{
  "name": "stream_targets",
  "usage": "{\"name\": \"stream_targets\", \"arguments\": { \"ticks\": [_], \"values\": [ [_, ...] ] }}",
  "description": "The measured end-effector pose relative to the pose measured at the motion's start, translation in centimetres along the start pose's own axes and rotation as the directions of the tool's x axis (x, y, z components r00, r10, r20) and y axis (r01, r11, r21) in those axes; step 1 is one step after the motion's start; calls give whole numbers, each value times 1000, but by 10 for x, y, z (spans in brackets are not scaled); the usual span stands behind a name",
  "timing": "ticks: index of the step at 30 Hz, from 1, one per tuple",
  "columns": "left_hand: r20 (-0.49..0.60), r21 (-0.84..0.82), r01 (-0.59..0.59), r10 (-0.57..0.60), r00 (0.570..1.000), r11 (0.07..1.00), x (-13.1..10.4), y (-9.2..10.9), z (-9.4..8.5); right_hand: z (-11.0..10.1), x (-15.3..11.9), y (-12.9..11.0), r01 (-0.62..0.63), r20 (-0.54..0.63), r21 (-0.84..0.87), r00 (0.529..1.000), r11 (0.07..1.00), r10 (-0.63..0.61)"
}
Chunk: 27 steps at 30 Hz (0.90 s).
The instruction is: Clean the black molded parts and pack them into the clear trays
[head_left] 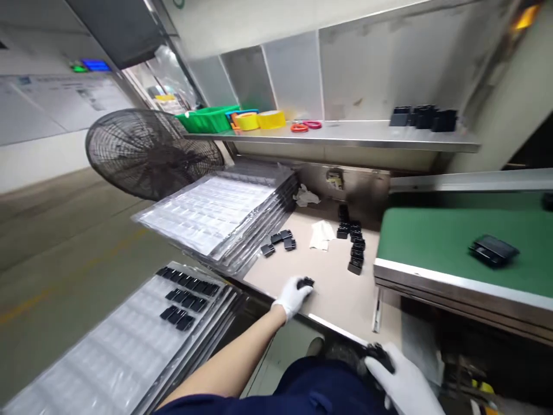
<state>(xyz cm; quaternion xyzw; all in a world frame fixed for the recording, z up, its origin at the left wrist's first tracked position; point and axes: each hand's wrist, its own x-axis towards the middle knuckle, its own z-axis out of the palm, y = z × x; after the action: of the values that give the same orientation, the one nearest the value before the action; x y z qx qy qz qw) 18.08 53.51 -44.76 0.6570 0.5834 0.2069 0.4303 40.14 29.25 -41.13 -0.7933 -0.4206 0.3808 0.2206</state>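
My left hand (294,298), in a white glove, is closed around a small black plastic part (306,282) just above or on the beige work surface (319,291). My right hand (401,374), gloved too, grips another black plastic part (380,356) at the table's front edge, close to my body. Its fingers are partly hidden. Several loose black parts (279,239) lie beyond my left hand, and a row of more black parts (356,248) stands near the conveyor. On the lower left, a clear tray (125,340) holds several rows of black parts (188,285).
A stack of clear trays (216,207) stands at the table's left, with a fan (155,153) behind. On the right, a green conveyor belt (432,242) carries a black part (493,251). The metal shelf (345,131) holds a green basket (209,119), yellow tape rolls (271,119) and scissors (299,127).
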Motion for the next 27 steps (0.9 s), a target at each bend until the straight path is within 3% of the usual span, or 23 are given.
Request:
{"name": "stream_targets", "arguments": {
  "ticks": [3,7,11,13,15,17,20,22,24,27],
  "values": [
    [-154,-33,86,-90,984,996,57,-50,-55,47,79,-75,58,85,-223,996,973,-40],
    [-209,-35,48,-55,976,998,89,-91,-93,92,149,-133,57,96,-280,995,958,-31],
    [-249,36,-28,36,968,999,91,-107,-113,101,169,-144,2,-35,-260,999,966,-12],
    [-340,120,-116,150,928,986,89,-105,-120,90,170,-137,-61,-172,-223,985,973,23],
    [-380,190,-259,313,870,947,92,-91,-121,71,173,-127,-138,-360,-182,931,974,65],
    [-303,187,-404,443,844,896,102,-62,-109,51,180,-117,-201,-539,-155,838,967,88],
    [-86,107,-557,565,820,824,136,0,-64,33,196,-110,-228,-662,-164,747,960,64],
    [11,70,-599,600,800,798,166,42,-24,31,204,-110,-217,-670,-195,742,956,32],
    [59,63,-591,588,807,804,192,74,13,33,208,-113,-211,-663,-231,748,950,5],
    [96,80,-528,521,848,845,216,98,50,37,207,-116,-221,-662,-269,749,938,-13]
  ]
}}
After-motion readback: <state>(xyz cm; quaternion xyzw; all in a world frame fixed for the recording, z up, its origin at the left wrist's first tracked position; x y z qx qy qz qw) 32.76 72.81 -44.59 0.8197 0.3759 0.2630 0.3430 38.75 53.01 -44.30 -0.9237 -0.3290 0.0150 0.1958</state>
